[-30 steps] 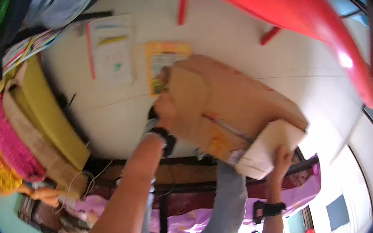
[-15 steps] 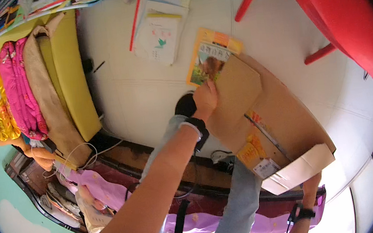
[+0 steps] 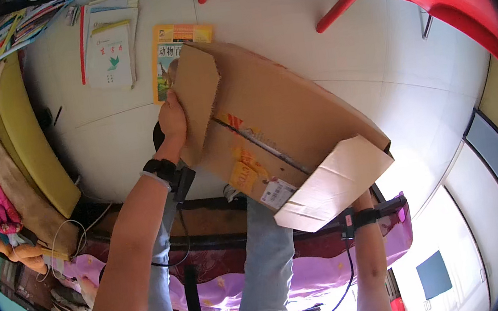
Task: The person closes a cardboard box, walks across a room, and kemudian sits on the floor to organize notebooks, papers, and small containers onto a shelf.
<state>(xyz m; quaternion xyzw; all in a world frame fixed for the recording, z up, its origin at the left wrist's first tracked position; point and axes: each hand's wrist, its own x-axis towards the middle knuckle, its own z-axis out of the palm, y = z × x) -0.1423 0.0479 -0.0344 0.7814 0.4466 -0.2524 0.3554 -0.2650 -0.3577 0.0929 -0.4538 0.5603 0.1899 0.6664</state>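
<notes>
Here, left hand (image 3: 172,120) grasping cardboard box (image 3: 291,97) by left flap (image 3: 199,96), right hand behind right flap (image 3: 336,183), its grip hidden.

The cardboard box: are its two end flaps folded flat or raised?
Raised: the left flap and right flap stand up off the cardboard box, with free edges showing.

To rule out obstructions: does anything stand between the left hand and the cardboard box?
Nothing visible does: the left hand directly holds the left flap of the cardboard box. The yellow book lies on the floor, not between them.
</notes>
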